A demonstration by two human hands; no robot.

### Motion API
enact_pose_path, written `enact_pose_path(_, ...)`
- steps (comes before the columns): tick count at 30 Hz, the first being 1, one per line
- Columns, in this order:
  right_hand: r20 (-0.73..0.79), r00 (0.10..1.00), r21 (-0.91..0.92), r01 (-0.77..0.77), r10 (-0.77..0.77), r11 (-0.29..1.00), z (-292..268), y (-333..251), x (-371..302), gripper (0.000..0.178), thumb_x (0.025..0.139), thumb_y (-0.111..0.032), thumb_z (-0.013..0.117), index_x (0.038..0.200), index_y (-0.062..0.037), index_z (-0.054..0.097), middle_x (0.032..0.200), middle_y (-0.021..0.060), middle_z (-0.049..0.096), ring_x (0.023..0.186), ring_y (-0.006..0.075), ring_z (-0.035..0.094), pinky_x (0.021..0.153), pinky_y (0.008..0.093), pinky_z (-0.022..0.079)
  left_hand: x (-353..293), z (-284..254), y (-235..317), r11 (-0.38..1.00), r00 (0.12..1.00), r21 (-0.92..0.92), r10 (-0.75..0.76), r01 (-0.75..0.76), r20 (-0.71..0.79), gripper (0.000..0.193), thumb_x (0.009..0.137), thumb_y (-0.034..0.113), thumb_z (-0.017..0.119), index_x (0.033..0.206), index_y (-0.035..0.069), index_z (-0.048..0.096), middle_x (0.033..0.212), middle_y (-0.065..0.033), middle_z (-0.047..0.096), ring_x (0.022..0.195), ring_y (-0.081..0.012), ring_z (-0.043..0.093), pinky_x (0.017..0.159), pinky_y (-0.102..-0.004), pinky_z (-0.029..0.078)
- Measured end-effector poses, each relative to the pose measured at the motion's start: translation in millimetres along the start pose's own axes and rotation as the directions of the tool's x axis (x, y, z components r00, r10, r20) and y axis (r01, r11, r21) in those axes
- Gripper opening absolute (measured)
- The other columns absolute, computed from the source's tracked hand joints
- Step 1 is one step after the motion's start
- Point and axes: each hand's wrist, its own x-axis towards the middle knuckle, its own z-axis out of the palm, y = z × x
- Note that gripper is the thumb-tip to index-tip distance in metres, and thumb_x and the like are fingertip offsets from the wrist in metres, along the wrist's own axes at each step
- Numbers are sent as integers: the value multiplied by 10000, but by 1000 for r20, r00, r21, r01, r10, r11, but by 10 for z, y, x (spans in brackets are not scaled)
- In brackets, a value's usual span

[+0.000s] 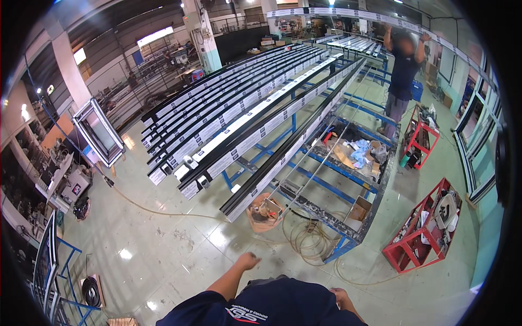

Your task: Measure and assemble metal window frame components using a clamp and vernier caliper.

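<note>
My left hand hangs in front of me over the tiled floor, its fingers curled in with nothing visible in them. Close against my right side is my right hand, partly covered by my body; its fingers are too hidden to read. Nearest ahead lies a long dark profile bar with white protective film, its near end jutting toward me. Several similar film-covered profiles rest side by side to its left on blue supports. Neither hand touches them.
A blue steel frame table holds scraps. Beneath it are coiled hoses and a box of bits. Red tool carts stand at right. Beyond, a co-worker lifts a long profile overhead. A framed window stands at left.
</note>
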Motion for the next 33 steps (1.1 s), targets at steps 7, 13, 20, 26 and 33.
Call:
enact_pose_path(7, -142, 986, -42, 87, -92, 995, -6, -824, -432, 507, 1012, -398, 718, 1302, 16, 718, 1138, 136, 767, 905, 249, 735, 746, 386, 568, 97, -1863, 1004, 845, 745, -364, 59, -392, -664, 519, 927, 386, 849, 1201, -18, 674, 1010, -80, 713, 884, -190, 646, 791, -359, 554)
enact_pose_path(13, -124, 987, -19, 105, -106, 994, 52, -1094, -454, 503, 1043, -413, 692, 1374, -35, 664, 1231, 108, 753, 1010, 233, 723, 821, 394, 563, -727, -3659, 2596, 754, 358, 99, 418, -649, -835, 674, 906, 285, 877, 1427, -30, 587, 1351, -222, 650, 1258, -335, 633, 1075, -440, 506)
enact_pose_path(20, -149, 982, 136, 137, -117, 981, 196, -863, -636, 479, 997, -392, 771, 1298, -24, 719, 1124, 97, 768, 885, 212, 726, 738, 368, 556, -1081, -4725, 3590, 668, 24, 599, 676, -442, -737, 662, 942, 378, 817, 1429, 2, 574, 1368, -216, 639, 1287, -417, 594, 1096, -515, 456)
enact_pose_path(26, -155, 988, 205, 48, -16, 978, 102, -579, -748, 438, 1031, -398, 735, 1317, -68, 702, 1195, 72, 763, 988, 213, 725, 835, 401, 573, -1088, -5116, 4061, 741, 61, 609, 648, -284, -760, 769, 976, 570, 719, 1507, 44, 535, 1509, -198, 586, 1428, -390, 525, 1202, -585, 350)
enact_pose_path(33, -208, 973, 283, 161, -103, 946, -61, -893, -912, 470, 1044, -407, 708, 1355, -56, 680, 1222, 72, 758, 1011, 213, 728, 856, 382, 571, -1503, -5254, 4745, 713, -21, 659, 674, -239, -738, 791, 985, 619, 684, 1544, 85, 515, 1580, -195, 530, 1501, -381, 468, 1256, -685, 229)
